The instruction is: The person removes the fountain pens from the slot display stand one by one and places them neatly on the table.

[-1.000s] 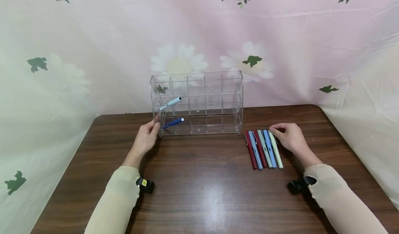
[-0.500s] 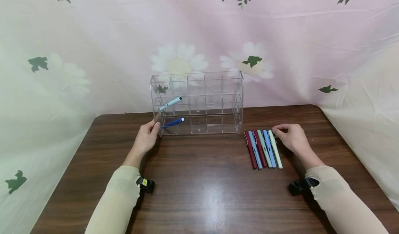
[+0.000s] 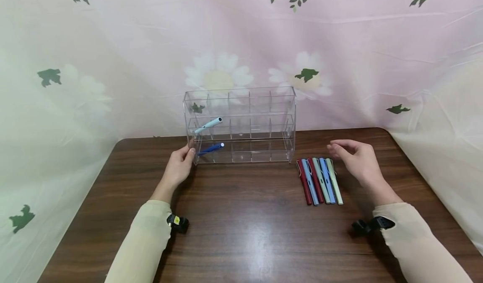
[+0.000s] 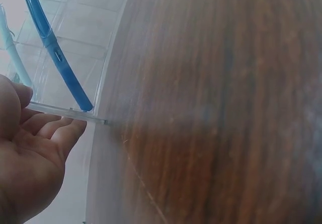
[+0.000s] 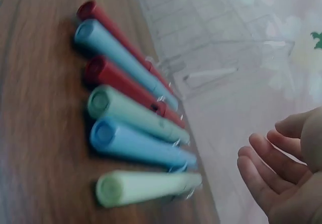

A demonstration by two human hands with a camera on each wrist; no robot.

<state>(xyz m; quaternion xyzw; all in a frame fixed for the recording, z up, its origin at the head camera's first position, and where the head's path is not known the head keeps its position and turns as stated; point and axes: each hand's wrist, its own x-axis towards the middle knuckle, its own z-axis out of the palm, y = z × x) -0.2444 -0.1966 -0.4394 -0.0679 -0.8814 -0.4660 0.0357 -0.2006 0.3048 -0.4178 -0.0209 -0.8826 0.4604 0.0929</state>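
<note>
A clear acrylic organiser [image 3: 241, 125] with three tiers of compartments stands at the back of the wooden table [image 3: 241, 232]. A light blue pen [image 3: 207, 125] leans in its middle tier and a dark blue pen [image 3: 209, 149] [image 4: 58, 58] in its bottom tier, both at the left. My left hand [image 3: 180, 164] [image 4: 30, 168] rests against the organiser's lower left corner, fingers loosely bent. Several pens [image 3: 318, 180] [image 5: 131, 133], red, blue and green, lie side by side right of the organiser. My right hand [image 3: 354, 157] [image 5: 282, 168] hovers just above and right of them, fingers relaxed, holding nothing.
A floral cloth [image 3: 339, 44] hangs behind and around the table. The table's rounded back corners lie close to the cloth. Small black cameras sit at both wrists [image 3: 177, 223] [image 3: 371, 224].
My right hand has lifted off the pale green pen at the right end of the row and drawn slightly back and right. The left hand has stayed at the organiser's corner.
</note>
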